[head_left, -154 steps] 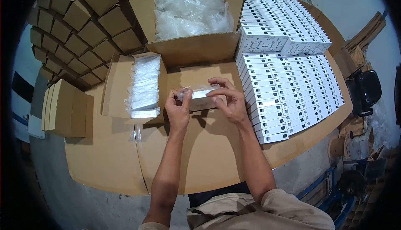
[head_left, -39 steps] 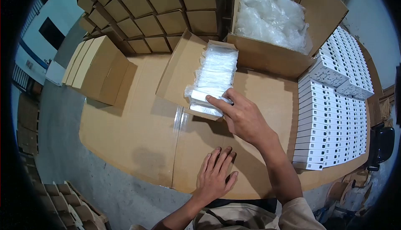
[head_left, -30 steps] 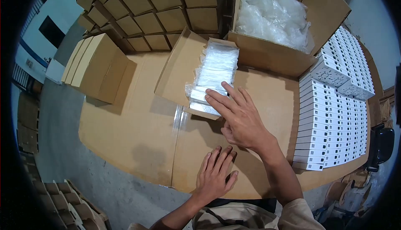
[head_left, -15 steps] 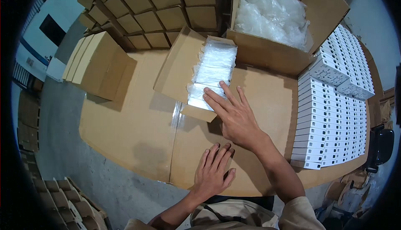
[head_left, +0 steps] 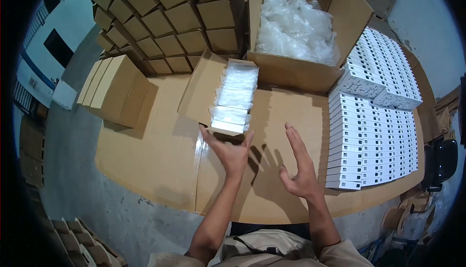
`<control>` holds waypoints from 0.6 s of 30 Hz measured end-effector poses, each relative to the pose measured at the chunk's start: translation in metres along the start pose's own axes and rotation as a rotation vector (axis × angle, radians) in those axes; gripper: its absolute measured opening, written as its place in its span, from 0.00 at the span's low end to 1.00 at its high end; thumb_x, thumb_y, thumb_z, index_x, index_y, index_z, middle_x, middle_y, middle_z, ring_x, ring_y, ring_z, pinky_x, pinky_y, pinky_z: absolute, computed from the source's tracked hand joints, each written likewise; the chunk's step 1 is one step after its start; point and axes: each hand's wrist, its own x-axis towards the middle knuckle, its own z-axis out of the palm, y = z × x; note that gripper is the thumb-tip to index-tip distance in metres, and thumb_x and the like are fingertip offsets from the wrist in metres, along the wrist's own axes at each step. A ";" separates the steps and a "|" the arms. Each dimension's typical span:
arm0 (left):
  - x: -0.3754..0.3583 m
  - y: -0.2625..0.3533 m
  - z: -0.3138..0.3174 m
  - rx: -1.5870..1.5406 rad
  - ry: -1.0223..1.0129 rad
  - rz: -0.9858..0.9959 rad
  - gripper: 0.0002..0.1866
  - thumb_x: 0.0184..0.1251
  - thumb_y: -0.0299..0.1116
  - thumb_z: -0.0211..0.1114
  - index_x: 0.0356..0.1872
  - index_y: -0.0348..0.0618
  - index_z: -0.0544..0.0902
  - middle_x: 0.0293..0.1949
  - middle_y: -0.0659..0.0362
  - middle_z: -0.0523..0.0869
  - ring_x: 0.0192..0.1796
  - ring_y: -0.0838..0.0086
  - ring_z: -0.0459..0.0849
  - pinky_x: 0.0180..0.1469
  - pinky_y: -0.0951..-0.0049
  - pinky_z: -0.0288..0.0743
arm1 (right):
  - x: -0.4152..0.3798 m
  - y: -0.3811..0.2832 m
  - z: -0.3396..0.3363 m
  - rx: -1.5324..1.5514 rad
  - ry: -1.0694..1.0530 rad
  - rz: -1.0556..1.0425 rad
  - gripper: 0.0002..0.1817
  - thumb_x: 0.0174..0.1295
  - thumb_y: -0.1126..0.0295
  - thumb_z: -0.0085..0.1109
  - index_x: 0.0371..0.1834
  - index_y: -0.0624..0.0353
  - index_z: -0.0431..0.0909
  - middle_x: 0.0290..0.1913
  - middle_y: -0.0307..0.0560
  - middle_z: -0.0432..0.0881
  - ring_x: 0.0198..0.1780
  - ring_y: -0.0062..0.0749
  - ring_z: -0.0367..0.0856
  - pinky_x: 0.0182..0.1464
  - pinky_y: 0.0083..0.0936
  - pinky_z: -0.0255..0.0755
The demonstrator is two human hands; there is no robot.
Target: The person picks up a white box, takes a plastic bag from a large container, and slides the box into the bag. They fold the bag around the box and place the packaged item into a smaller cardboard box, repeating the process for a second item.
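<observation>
A narrow open cardboard box [head_left: 196, 87] lies on the cardboard-covered table, its lid flap folded out to the left. Inside it is a row of plastic-wrapped white packets [head_left: 235, 95]. My left hand [head_left: 230, 151] grips the near end of this box, with thumb and fingers spread to its two corners. To the right, my right hand [head_left: 302, 170] is raised above the table, fingers extended and thumb apart, holding nothing.
A large carton [head_left: 296, 73] of clear plastic bags [head_left: 298, 29] stands behind. Stacked white boxes [head_left: 374, 141] fill the right side. Three closed brown boxes [head_left: 116, 90] stand on the left, and many brown boxes [head_left: 179, 19] are piled at the back.
My left hand has moved up from the table onto the near end of the box. My right hand has left the packets and moved right and down. The camera view has shifted slightly.
</observation>
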 end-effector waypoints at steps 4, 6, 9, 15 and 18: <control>0.012 -0.006 0.036 -0.152 0.132 0.035 0.65 0.51 0.40 0.87 0.79 0.29 0.45 0.73 0.37 0.57 0.76 0.47 0.59 0.78 0.48 0.54 | -0.029 -0.006 -0.018 -0.010 0.007 0.026 0.48 0.50 0.83 0.56 0.81 0.63 0.57 0.80 0.60 0.63 0.82 0.58 0.58 0.81 0.45 0.54; 0.017 -0.005 0.037 -0.140 0.172 0.094 0.62 0.52 0.38 0.87 0.77 0.31 0.48 0.70 0.38 0.60 0.73 0.50 0.63 0.76 0.50 0.57 | -0.041 -0.011 -0.024 -0.005 -0.012 0.053 0.47 0.51 0.83 0.57 0.81 0.63 0.58 0.79 0.60 0.64 0.81 0.56 0.59 0.81 0.44 0.55; 0.021 -0.002 0.032 -0.430 0.114 0.092 0.56 0.54 0.32 0.85 0.75 0.33 0.50 0.69 0.43 0.62 0.71 0.56 0.67 0.72 0.56 0.64 | -0.057 -0.011 -0.026 0.003 -0.051 0.080 0.46 0.52 0.82 0.58 0.81 0.63 0.58 0.78 0.60 0.66 0.80 0.55 0.62 0.80 0.43 0.57; -0.005 -0.030 -0.030 -0.512 -0.243 -0.019 0.53 0.58 0.26 0.81 0.77 0.32 0.51 0.71 0.46 0.66 0.71 0.61 0.71 0.71 0.61 0.68 | -0.084 0.001 -0.019 0.168 0.002 0.216 0.45 0.58 0.78 0.61 0.82 0.62 0.56 0.77 0.60 0.68 0.79 0.52 0.65 0.78 0.43 0.60; -0.011 -0.066 -0.073 -0.301 -0.540 0.094 0.56 0.61 0.34 0.80 0.80 0.34 0.48 0.75 0.48 0.65 0.72 0.59 0.71 0.74 0.58 0.66 | -0.087 0.012 -0.015 0.208 0.138 0.258 0.47 0.60 0.74 0.66 0.83 0.60 0.53 0.78 0.59 0.66 0.79 0.51 0.65 0.78 0.46 0.61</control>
